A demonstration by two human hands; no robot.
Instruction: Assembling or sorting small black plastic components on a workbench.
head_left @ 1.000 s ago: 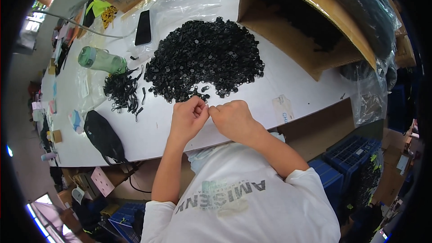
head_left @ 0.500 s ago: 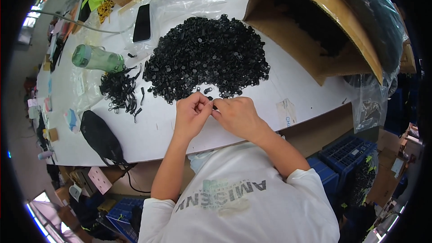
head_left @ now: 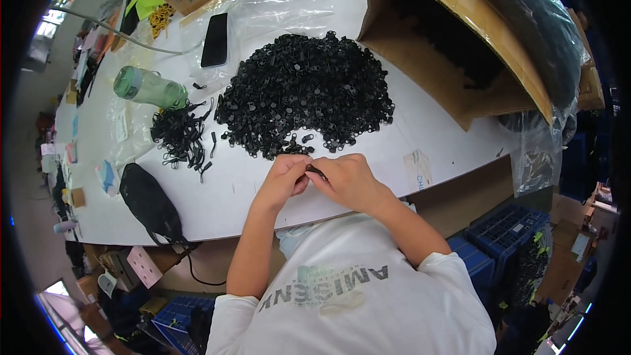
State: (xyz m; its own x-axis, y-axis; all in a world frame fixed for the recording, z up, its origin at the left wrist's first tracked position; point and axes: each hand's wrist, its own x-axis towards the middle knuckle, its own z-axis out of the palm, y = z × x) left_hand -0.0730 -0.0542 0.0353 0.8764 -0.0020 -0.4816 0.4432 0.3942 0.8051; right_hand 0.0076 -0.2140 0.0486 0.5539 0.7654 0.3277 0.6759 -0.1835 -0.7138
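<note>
My left hand and my right hand meet at the table's near side, thumbs and fingertips closed together. Between them shows a small black pull, apparently a corded one; its far end is covered by my fingers. Just beyond my fingertips spreads a large heap of small black looped parts, like zipper pulls. A few loose ones lie at the heap's near edge. To the left is a smaller pile of black cord pulls, thin and looped.
A green bottle lies beside the smaller pile, and a phone rests behind it. An open cardboard box stands on its side at the right. A black pouch sits near the front left edge. Blue crates stand below the table.
Both hands have drawn slightly nearer to my body, still together. The black pull between them now shows more plainly, slanting across the right thumb. The view has shifted a little.
</note>
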